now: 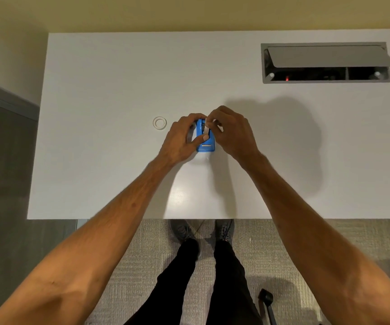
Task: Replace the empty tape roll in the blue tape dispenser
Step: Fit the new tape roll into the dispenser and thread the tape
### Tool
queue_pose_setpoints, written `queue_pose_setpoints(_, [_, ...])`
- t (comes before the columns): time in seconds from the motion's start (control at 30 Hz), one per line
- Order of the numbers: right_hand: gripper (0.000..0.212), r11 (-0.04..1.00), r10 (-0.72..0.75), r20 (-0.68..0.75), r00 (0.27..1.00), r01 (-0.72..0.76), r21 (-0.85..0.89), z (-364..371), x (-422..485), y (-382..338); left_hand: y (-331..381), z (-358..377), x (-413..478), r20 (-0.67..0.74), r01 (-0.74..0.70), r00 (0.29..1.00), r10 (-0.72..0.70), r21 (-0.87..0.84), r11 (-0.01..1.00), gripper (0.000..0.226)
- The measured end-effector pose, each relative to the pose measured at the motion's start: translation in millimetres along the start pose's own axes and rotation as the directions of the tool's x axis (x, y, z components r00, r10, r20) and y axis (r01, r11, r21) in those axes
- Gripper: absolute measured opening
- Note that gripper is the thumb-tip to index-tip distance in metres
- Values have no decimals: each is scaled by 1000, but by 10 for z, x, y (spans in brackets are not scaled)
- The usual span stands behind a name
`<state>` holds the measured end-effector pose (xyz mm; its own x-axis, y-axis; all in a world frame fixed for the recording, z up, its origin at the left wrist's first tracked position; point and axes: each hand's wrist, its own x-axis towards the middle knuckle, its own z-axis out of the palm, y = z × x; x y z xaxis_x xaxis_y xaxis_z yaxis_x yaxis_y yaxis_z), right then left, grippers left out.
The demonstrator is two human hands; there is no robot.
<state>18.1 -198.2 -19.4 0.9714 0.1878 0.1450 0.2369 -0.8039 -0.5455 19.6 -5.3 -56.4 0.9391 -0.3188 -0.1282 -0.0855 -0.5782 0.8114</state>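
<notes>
The blue tape dispenser [205,146] stands on the white table [119,90], its cutter end toward me. My left hand [182,138] wraps its left side, thumb across the top. My right hand [232,132] pinches a pale strip of tape [205,127] above the dispenser's middle. The roll inside is mostly hidden by my fingers. A small clear empty tape ring [159,123] lies flat on the table just left of my left hand.
A recessed cable tray [325,63] with a raised grey flap sits in the table's far right. The table's near edge runs below my forearms. My legs and shoes show on the carpet, with a dark chair part at lower right.
</notes>
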Motion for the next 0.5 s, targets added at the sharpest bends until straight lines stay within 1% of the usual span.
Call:
queue_pose_setpoints(0.07, [10,1000,-9,-21,1000,8,-18,28,-27,0,25,-50,-16,36,43,998,-41,-59,997,53])
queue_pose_setpoints(0.13, [12,998,-37,-30,999,35,-46,50,-39,-11,23,-113,-58,130,124,986,-105,-145,982,61])
queue_pose_setpoints(0.17, [12,997,-52,-26,998,51,-60,55,-41,-14,-1,-129,-85,186,144,976,-112,-169,975,69])
queue_pose_setpoints(0.23, [13,995,-72,-11,997,71,-75,47,-42,-18,-66,-135,-140,241,89,969,-60,-113,990,92])
queue_pose_setpoints(0.3, [14,995,-70,1,998,70,-74,41,-35,-17,-150,-80,-156,206,-38,978,28,42,998,110])
queue_pose_setpoints(0.33, [14,995,-68,5,998,68,-68,40,-32,-15,-164,-44,-156,169,-67,985,48,109,992,111])
queue_pose_setpoints(0.4, [13,996,-70,15,997,71,-60,43,-40,-10,-165,30,-150,92,-76,994,61,168,983,104])
queue_pose_setpoints(0.5, [14,997,-63,22,998,64,-49,43,-80,-15,-191,91,-152,77,-98,993,86,168,981,96])
